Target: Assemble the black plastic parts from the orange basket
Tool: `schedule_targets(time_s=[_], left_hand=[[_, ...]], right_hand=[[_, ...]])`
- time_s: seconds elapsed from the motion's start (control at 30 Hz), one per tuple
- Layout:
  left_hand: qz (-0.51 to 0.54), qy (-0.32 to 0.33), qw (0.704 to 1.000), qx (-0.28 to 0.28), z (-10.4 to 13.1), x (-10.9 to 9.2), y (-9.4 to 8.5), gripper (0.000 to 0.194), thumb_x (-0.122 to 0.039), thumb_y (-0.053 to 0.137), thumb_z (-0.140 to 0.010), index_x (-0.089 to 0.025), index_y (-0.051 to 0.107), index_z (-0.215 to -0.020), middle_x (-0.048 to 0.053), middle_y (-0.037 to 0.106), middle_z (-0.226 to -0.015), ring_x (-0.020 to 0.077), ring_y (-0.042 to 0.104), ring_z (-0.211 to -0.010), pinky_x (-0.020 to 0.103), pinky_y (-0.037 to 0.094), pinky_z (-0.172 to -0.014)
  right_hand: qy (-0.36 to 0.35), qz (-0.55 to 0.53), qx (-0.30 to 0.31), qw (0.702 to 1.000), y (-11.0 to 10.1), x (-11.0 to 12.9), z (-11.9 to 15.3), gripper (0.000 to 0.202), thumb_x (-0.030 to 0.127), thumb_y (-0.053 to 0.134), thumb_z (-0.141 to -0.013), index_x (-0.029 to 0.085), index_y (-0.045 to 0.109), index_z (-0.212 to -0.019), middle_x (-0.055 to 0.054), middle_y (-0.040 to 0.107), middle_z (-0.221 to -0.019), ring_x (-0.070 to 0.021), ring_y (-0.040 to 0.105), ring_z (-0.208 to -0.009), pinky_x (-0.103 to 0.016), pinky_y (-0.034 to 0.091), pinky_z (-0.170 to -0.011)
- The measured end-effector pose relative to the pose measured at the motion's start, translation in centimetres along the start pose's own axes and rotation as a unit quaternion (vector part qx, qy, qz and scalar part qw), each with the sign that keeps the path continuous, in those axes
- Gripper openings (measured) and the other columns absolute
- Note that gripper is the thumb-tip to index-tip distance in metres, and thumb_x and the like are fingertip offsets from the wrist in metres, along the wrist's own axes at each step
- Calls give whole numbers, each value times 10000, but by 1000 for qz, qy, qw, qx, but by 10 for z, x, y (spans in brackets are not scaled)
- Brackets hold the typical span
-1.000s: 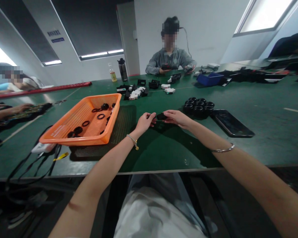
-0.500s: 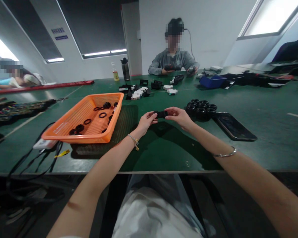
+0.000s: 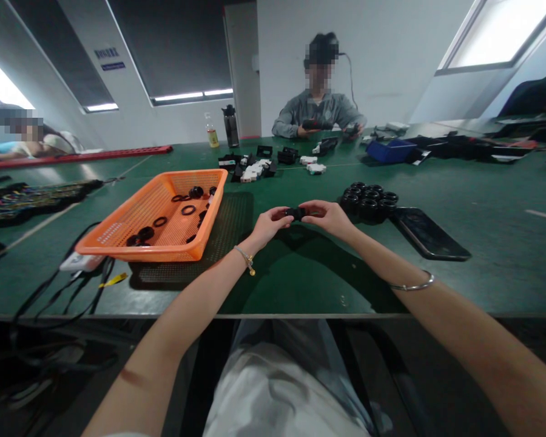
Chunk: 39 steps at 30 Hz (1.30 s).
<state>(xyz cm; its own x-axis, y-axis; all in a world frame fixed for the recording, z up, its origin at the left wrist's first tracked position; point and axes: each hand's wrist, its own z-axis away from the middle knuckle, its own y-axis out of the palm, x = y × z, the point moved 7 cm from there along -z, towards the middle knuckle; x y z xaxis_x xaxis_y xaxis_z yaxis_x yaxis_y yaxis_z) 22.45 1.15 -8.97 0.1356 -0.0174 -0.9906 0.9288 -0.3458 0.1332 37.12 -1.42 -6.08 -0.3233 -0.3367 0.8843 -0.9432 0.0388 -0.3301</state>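
Between my two hands, just above the green table (image 3: 300, 285), is a small black cylindrical part (image 3: 295, 213). My left hand (image 3: 272, 223) pinches its left end, and my right hand (image 3: 325, 217) grips the right end with thumb and fingers. The fingers cover much of it, so I cannot tell whether it is one piece or two pressed together. Close beyond my right hand stands a cluster of black ring-shaped parts (image 3: 368, 200). To the left of my left hand, an orange basket (image 3: 200, 243) holds several loose black rings and round pieces.
A smartphone (image 3: 430, 233) lies right of the cluster. Black and white small parts (image 3: 252, 170) are scattered farther back. Cables (image 3: 50, 291) hang over the front left edge. Two bottles (image 3: 230, 127) and a blue box (image 3: 389, 150) stand toward the back. A co-worker (image 3: 318, 115) sits opposite.
My hands have come slightly closer together around the black part, which now shows as a shorter piece between the fingers. The other things on the table look the same.
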Motion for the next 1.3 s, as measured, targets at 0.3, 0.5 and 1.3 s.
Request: schedule_targets(time_s=[0.3, 0.5, 1.3], left_hand=[[15, 1, 1000, 5, 1, 0, 1, 262, -40, 675, -631, -98, 621, -881, 5, 616, -751, 73, 574, -684, 269, 516, -753], [28, -13, 999, -15, 1, 1, 0, 230, -38, 675, -635, -82, 602, -849, -5, 592, -737, 65, 558, -669, 280, 516, -750], [22, -21, 999, -11, 0, 2, 1, 211, -57, 659, -687, -80, 587, -884, -9, 599, -716, 53, 568, -582, 251, 509, -689]], right_hand=[[37, -1, 13, 999, 0, -6, 1, 358, 298, 720, -586, 171, 700, -920, -60, 710, -851, -220, 651, -829, -401, 499, -856], [27, -19, 36, 999, 1, -10, -2, 425, 233, 718, -559, 162, 682, -976, -48, 704, -859, -191, 646, -803, -396, 495, -860], [-7, 99, 3, 995, -5, 0, 0, 404, 335, 683, -624, 167, 660, -991, -52, 703, -807, -201, 644, -762, -370, 510, -763]])
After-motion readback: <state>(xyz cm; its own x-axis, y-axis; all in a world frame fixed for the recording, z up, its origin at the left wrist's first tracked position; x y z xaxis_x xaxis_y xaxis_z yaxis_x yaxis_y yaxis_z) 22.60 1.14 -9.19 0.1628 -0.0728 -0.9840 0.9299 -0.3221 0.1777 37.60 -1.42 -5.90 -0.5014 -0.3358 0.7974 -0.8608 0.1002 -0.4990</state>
